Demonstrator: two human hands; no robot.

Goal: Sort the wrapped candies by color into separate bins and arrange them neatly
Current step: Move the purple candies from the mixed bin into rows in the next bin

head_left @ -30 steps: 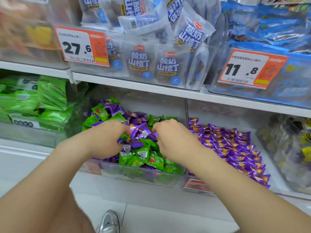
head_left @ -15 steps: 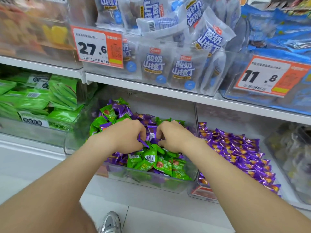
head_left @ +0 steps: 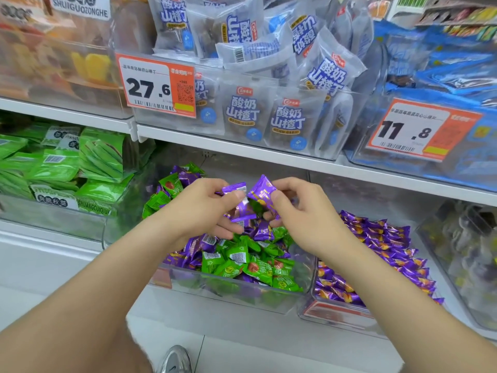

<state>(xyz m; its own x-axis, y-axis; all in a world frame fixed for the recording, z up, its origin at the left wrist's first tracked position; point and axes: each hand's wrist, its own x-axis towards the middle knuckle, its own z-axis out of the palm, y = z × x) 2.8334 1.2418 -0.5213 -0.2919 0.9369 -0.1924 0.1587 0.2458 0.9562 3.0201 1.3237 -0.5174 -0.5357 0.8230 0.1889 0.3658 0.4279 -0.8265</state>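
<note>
**Q:** Where are the hands, nearest first?
**A:** Two bare forearms reach forward over a grey shoe (head_left: 174, 359) on the floor (head_left: 269, 356). They meet above a clear mixed bin (head_left: 228, 294) on the lower shelf (head_left: 40, 251). The bin is heaped with green candies (head_left: 242, 265) and purple ones together.

**Q:** What are the fingers doing?
**A:** The left hand (head_left: 204, 208) has its fingers curled round a small bunch of purple candies (head_left: 239, 211). The right hand (head_left: 301, 214), close beside it, pinches a single purple candy (head_left: 262, 189) between thumb and fingers, just above the heap.

**Q:** Which step is this?
**A:** It looks like picking purple out of the mixed bin. Plenty of purple remains among the green.

**Q:** And the next move?
**A:** Probably carrying the handful right, into the purple bin (head_left: 336, 316) just beside, where purple candies lie in rows. That calls for a firm hold on slippery wrappers, then laying them in line.

**Q:** Anything beyond?
**A:** On the upper shelf (head_left: 215, 142), pale hawthorn snack packets (head_left: 242, 111) sit behind a price tag (head_left: 157, 84) reading 27.6.
</note>
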